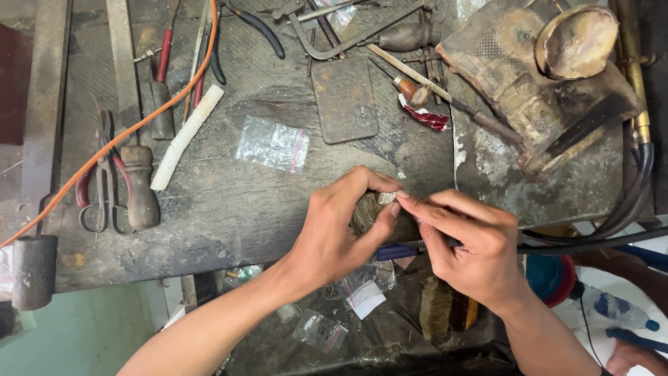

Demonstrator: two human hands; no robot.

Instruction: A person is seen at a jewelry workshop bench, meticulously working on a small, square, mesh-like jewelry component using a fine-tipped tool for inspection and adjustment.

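Left hand (332, 233) pinches a small silvery metal piece (387, 198) between thumb and fingertips, grip closed on it, held just above the near edge of the worktop (229, 209). Right hand (467, 244) meets it from the other side: index tip touches the piece, and the other fingers are clenched around a blue-handled tool (395, 251) that lies across the palm. What the tool's working end is doing cannot be told, it is hidden behind the fingers.

Progress, as a judgement: the piece is in hand and being worked or checked, not set down, so the job looks mid-way. Whether the piece is finished cannot be told; it is too small to read.

Around: a clear zip bag (272, 144) lies at mid worktop, untouched. A dark metal plate (344, 99) sits toward the far edge, a white stick (186, 136) and a wooden-handled tool (140, 186) toward the left edge. Pliers with red handles (104, 188) lie beside them. A worn block with a shell-like dish (576, 40) is at the far right corner. More small bags (321, 331) lie below the near edge.
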